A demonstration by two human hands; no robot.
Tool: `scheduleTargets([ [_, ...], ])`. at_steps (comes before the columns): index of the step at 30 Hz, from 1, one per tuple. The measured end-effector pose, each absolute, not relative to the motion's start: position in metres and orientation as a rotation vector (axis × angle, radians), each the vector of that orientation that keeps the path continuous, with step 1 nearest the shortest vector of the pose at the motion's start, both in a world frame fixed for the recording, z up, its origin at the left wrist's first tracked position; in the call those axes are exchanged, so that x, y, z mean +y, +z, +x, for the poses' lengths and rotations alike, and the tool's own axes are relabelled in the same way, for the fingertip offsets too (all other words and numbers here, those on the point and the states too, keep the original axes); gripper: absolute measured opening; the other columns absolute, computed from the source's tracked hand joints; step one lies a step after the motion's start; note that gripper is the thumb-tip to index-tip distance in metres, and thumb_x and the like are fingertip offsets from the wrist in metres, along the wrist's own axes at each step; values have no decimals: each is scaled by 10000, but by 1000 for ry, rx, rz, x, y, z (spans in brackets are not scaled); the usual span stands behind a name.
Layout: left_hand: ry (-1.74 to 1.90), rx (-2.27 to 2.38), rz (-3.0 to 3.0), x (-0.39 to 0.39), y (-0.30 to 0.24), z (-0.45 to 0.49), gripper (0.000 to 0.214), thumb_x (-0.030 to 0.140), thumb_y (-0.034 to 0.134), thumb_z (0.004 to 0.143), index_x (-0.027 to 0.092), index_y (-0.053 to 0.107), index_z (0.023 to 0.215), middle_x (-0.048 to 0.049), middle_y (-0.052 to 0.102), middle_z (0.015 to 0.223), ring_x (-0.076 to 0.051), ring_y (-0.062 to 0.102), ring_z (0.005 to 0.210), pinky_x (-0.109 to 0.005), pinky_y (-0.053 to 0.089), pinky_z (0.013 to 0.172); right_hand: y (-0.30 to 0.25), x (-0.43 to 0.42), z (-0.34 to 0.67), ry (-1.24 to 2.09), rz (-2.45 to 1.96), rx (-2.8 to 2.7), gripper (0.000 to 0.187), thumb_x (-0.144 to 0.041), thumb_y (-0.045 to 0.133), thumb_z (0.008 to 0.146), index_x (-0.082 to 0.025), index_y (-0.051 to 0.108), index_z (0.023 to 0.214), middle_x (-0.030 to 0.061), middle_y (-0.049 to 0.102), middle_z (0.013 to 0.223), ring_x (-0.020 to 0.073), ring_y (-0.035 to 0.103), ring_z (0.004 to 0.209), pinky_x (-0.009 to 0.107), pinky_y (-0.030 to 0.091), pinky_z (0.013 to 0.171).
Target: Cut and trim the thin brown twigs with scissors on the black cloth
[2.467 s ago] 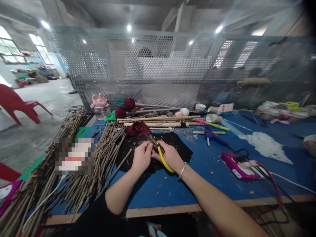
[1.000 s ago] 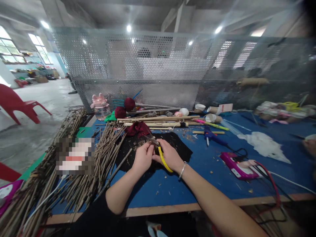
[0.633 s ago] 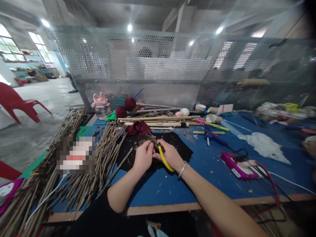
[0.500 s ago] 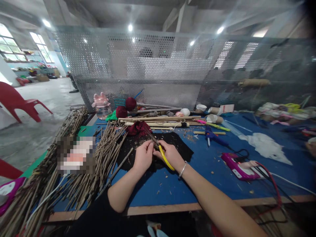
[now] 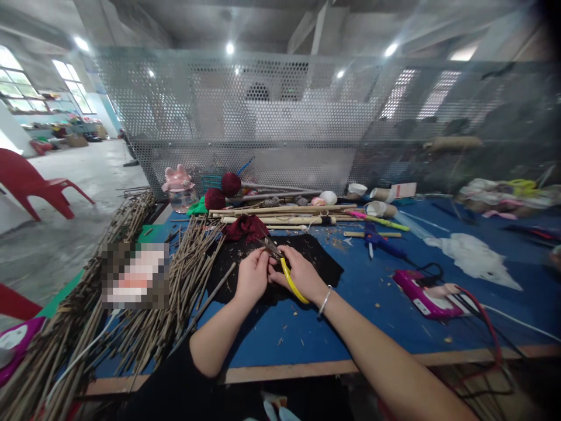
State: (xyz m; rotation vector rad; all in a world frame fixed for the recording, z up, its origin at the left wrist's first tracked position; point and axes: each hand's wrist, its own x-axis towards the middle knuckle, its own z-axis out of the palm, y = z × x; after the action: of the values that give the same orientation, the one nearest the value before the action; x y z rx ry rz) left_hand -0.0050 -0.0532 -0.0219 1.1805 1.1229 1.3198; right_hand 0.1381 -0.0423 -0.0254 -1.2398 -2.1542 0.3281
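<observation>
My right hand (image 5: 300, 273) is closed round scissors with yellow handles (image 5: 290, 280); their metal blades point up and to the left and look parted. Close beside it, my left hand (image 5: 253, 275) has its thumb and fingers pinched together just under the blades. Whatever lies between those fingertips is too small and hidden to name. Both hands are above a black cloth (image 5: 322, 257) strewn with small chips. Crumpled dark red fabric (image 5: 246, 228) lies just beyond the blades. One thin stick (image 5: 214, 295) rests at the cloth's left edge.
Bundled thin sticks (image 5: 175, 286) cover the table's left side. Behind the cloth lie thicker rods (image 5: 280, 221), dark red balls (image 5: 231, 184) and a pink-lidded jar (image 5: 179, 190). To the right are a blue glue gun (image 5: 381, 242), a magenta power strip (image 5: 423, 295) and white plastic (image 5: 475, 260).
The scissor blades have spread apart from nearly closed. My hands have shifted very slightly to the left, and the left stays pinched beside the blades.
</observation>
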Motion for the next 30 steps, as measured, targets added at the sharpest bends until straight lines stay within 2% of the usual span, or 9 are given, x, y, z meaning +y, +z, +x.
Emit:
scheduleTargets([
  [3, 1332, 1109, 1136, -53, -21, -4, 281, 381, 488, 802, 139, 593, 899, 6, 580, 647, -68, 470, 414, -188, 385, 389, -27, -41, 138, 294, -1206, -2162, 548, -396, 624, 731, -173, 433, 1193, 127, 539, 1147, 246, 511, 1054, 387, 410, 899],
  [11, 1291, 1182, 1369, -56, -22, -6, 273, 366, 463, 822, 144, 595, 735, -2, 584, 599, -89, 505, 474, -206, 412, 497, -23, -43, 139, 288, -1184, -2192, 676, -497, 677, 658, -153, 448, 1194, 131, 555, 1093, 263, 520, 993, 402, 419, 861],
  [14, 1281, 1229, 1407, -58, -20, -7, 321, 382, 449, 830, 149, 564, 643, 1, 564, 552, -89, 484, 464, -203, 389, 490, -20, -46, 138, 328, -1226, -2153, 598, -498, 670, 669, -180, 489, 1142, 103, 588, 1036, 225, 562, 922, 336, 434, 795],
  [18, 1282, 1267, 1436, -61, -16, -8, 337, 393, 432, 838, 162, 538, 617, 20, 531, 495, -87, 459, 430, -200, 353, 461, -17, -49, 137, 324, -1332, -2130, 525, -491, 680, 658, -213, 523, 1075, 56, 628, 920, 198, 593, 804, 281, 420, 691],
  [25, 1263, 1315, 1589, -62, -12, -8, 341, 322, 425, 841, 160, 524, 558, 10, 534, 530, -91, 474, 495, -205, 349, 520, -22, -43, 139, 294, -1141, -2181, 663, -518, 682, 640, -144, 467, 1144, 137, 571, 1051, 255, 538, 964, 362, 416, 838],
  [30, 1277, 1343, 1624, -63, -12, -9, 325, 327, 404, 858, 160, 542, 616, 16, 533, 548, -92, 463, 508, -206, 333, 527, -21, -44, 139, 394, -1174, -2149, 575, -506, 674, 663, -171, 499, 1096, 94, 607, 991, 214, 571, 867, 308, 435, 761],
])
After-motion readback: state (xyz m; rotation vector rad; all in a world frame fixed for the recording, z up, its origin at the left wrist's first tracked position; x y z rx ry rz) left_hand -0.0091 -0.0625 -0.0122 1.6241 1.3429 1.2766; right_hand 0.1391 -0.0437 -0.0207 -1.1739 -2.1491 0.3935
